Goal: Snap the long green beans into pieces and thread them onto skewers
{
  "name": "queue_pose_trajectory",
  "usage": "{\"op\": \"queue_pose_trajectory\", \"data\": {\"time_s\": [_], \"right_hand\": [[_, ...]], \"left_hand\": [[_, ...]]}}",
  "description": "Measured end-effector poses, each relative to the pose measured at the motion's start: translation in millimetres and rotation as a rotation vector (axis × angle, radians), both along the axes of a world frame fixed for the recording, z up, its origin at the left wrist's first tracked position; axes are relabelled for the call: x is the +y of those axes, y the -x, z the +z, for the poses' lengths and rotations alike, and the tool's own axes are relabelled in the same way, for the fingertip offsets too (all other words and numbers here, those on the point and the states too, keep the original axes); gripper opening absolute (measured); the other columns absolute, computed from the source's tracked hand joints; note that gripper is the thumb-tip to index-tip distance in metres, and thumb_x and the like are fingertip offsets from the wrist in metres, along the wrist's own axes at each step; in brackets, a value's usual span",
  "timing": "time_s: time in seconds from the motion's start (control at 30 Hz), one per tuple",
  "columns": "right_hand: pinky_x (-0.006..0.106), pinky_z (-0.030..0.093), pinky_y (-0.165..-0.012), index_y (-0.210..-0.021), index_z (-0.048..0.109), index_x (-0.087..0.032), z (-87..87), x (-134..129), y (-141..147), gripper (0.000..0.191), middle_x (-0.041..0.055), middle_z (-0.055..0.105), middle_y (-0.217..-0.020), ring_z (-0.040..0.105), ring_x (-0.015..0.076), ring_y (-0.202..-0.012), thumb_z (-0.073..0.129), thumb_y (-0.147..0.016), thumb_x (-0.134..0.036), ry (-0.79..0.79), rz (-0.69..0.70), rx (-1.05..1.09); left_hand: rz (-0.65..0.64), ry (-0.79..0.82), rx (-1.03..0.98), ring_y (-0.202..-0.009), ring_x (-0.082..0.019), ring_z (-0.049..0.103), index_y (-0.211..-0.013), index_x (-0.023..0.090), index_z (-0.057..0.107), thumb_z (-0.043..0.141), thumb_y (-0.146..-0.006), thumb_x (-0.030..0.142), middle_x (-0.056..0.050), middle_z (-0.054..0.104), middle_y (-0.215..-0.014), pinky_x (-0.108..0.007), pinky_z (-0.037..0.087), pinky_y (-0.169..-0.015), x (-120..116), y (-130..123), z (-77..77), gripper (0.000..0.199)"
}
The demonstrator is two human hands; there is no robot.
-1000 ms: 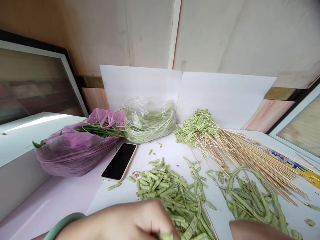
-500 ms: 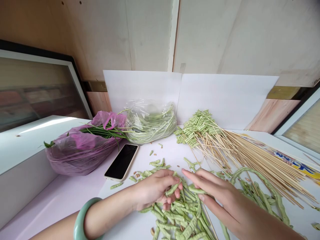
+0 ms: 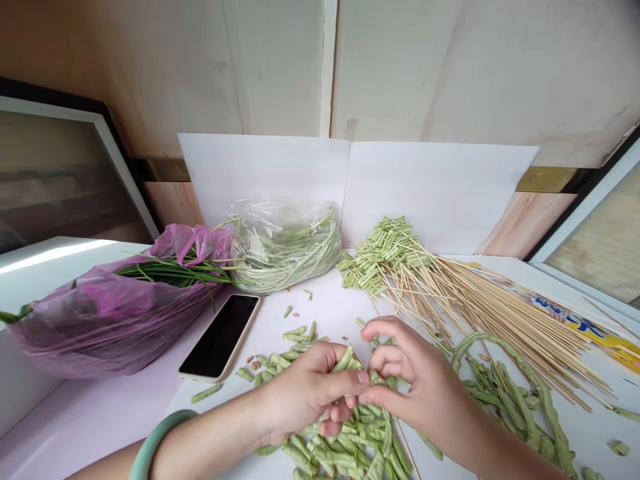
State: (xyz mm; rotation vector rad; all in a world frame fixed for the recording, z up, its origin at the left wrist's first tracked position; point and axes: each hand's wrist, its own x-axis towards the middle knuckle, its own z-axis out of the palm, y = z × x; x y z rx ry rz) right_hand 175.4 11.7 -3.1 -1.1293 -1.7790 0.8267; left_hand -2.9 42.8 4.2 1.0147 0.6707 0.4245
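Note:
My left hand (image 3: pixel 320 380) is closed around short green bean pieces (image 3: pixel 345 360), which stick out above its thumb. Beside it, my right hand (image 3: pixel 407 370) has its fingers curled and its thumb against the left fingertips. Whatever the right fingers pinch is hidden where the hands meet. Beneath both hands spreads a loose pile of broken green bean pieces (image 3: pixel 330 453). Several long whole beans (image 3: pixel 525 407) lie right of the right hand.
Wooden skewers (image 3: pixel 500 320) fan across the right, many carrying stacked bean pieces (image 3: pixel 385 247). A phone (image 3: pixel 220 340) lies left, near a purple bag (image 3: pixel 110 320) of green stalks. Behind stands a clear bag (image 3: pixel 285 253) of long beans. A colourful wrapper (image 3: pixel 575 320) lies under the skewers.
My right hand has curled its fingers and come in against the left hand. The left hand's bean pieces now point upward. The whole view has shifted slightly, with the background sliding left.

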Motion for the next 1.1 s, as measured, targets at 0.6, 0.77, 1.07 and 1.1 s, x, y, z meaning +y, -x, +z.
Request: {"op": "queue_pose_trajectory", "data": {"time_s": [0.6,0.77,1.07,1.1], "right_hand": [[0.022,0.034,-0.051,-0.063,0.047,-0.021,3.5,-5.5,-2.3,0.028,-0.0051,0.047,-0.059,0.045,0.0104,-0.052,0.046,-0.090,-0.015,-0.135,0.252,-0.539],[0.023,0.038,-0.053,-0.061,0.056,-0.021,13.2,-4.7,-7.5,0.050,-0.0040,0.043,-0.054,0.045,0.0114,-0.053,0.036,-0.100,-0.045,0.039,0.501,-0.315],[0.019,0.029,-0.040,-0.082,0.057,-0.017,-9.1,7.8,-10.5,0.040,-0.0035,0.052,-0.062,0.041,0.0050,-0.040,0.050,-0.092,-0.055,0.494,0.271,0.233],[0.018,0.029,-0.040,-0.085,0.058,-0.017,-9.3,8.5,-10.2,0.040,-0.0031,0.052,-0.063,0.041,0.0048,-0.039,0.050,-0.092,-0.055,0.492,0.271,0.241]], "left_hand": [[-0.373,-0.715,0.354,-0.058,-0.009,0.033,-0.063,0.018,0.039,0.054,-0.084,0.025,0.006,0.035,-0.059,-0.022,0.026,-0.054,15.9,16.7,5.8,0.027],[-0.674,-0.594,0.008,-0.050,-0.007,0.025,-0.059,0.019,0.034,0.049,-0.075,0.010,0.006,0.029,-0.053,-0.023,0.022,-0.048,21.9,21.8,9.7,0.024],[-0.082,0.272,-0.156,-0.035,-0.001,0.025,-0.070,0.018,0.050,0.068,-0.075,0.049,0.008,0.039,-0.049,-0.013,0.014,-0.032,19.3,15.5,-4.7,0.036],[-0.060,0.307,-0.147,-0.036,-0.001,0.027,-0.070,0.017,0.051,0.068,-0.076,0.048,0.007,0.041,-0.051,-0.012,0.014,-0.032,19.9,14.5,-4.7,0.036]]}}
